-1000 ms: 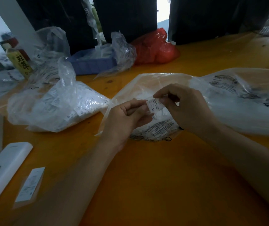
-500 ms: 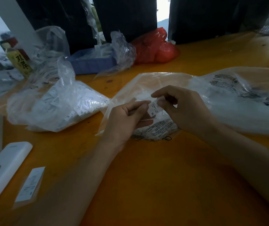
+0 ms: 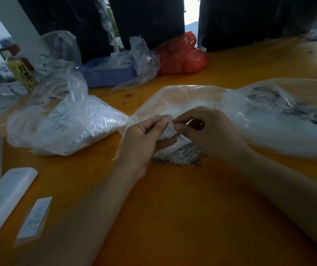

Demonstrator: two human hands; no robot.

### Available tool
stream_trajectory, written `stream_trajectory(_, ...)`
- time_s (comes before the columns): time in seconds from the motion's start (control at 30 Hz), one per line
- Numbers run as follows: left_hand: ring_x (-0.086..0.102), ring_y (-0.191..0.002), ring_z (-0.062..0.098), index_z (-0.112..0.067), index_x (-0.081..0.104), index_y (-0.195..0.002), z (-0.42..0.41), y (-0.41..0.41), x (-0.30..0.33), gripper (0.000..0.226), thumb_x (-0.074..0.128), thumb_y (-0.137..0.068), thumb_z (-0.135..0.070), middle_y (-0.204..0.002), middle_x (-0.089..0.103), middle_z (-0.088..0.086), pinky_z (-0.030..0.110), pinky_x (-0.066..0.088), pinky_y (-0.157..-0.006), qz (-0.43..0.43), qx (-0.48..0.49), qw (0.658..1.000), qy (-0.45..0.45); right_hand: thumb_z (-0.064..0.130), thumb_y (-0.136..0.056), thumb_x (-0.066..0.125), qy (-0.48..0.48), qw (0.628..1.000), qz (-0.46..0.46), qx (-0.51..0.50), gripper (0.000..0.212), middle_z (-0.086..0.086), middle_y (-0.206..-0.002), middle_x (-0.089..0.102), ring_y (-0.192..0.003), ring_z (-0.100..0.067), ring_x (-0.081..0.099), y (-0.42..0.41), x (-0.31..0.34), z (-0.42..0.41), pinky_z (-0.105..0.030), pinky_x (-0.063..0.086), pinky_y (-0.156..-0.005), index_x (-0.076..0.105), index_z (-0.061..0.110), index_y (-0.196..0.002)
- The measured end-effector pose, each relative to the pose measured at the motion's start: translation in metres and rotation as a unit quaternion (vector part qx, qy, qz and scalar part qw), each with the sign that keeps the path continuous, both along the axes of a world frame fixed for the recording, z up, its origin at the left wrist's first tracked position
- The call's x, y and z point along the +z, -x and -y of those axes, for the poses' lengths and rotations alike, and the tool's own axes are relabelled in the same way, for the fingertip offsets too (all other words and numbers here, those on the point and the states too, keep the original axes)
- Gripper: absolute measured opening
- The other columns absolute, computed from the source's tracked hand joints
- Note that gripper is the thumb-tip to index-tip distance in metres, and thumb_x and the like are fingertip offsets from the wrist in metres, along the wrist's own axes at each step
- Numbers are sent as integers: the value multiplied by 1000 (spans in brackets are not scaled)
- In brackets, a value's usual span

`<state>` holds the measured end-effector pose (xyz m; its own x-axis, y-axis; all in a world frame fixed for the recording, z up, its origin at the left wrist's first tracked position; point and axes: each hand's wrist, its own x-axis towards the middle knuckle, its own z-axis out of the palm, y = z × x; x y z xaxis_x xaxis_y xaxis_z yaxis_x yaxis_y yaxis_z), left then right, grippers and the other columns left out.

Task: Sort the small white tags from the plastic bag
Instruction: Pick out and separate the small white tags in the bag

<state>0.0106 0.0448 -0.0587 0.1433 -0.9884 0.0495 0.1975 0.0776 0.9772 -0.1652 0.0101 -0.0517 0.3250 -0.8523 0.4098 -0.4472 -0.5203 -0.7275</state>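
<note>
Both hands meet over a flat clear plastic bag (image 3: 184,98) in the middle of the orange table (image 3: 173,208). My left hand (image 3: 144,139) and my right hand (image 3: 209,131) pinch a small white tag (image 3: 170,131) between their fingertips. The tag is partly hidden by my fingers and blurred. To the left lies a clear bag full of white tags (image 3: 67,123), its neck bunched upward.
A larger printed plastic bag (image 3: 288,116) spreads to the right. At the back stand a blue tray (image 3: 107,73), a red plastic bag (image 3: 182,54) and a yellow bottle (image 3: 22,73). A white device (image 3: 4,200) and a small white card (image 3: 35,217) lie near left.
My hands have drawn closer together. The tag, held up with its print showing a second ago, is now lower and mostly covered between the fingertips of both hands.
</note>
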Motion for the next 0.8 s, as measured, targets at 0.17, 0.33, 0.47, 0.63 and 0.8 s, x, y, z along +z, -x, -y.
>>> stream_trajectory(0.17,78,-104,21,-17,81,-113,1,-4,0,31,76,-84,-28,-118,79,8,27,65,-73,2,-38,999,-19,27,-96,69,2,1000,-2,10,18,18,-90,71,-83,7,66,1,-3,1,-11,54,-75,72,30,-114)
stream_trajectory(0.33,78,-88,4,-33,69,-116,-2,-8,8,25,71,-100,-14,-96,82,-9,17,57,-64,227,40,971,57,28,-94,72,11,995,89,-53,13,15,-79,66,-74,0,63,6,2,5,-9,48,-65,68,32,-105)
stream_trajectory(0.47,70,-88,-12,-40,66,-124,-5,-35,26,31,70,-101,-20,-105,74,-22,8,56,-69,377,200,887,175,29,-97,67,55,992,57,-97,6,16,-82,64,-74,-2,61,16,14,6,-9,47,-62,65,28,-103)
stream_trajectory(0.63,68,-118,9,-20,65,-135,1,-135,54,33,59,-102,-25,-135,70,0,25,58,-94,433,497,735,161,26,-101,55,116,938,-226,-235,15,4,-69,59,-54,-12,55,55,32,31,-23,40,-48,58,18,-89)
stream_trajectory(0.8,67,-122,37,-9,70,-134,-7,-184,38,35,58,-101,-13,-133,71,19,52,55,-104,515,448,728,-57,16,-93,64,54,876,-412,-247,46,-4,-50,45,-46,-21,49,95,34,50,-25,34,-47,41,19,-53)
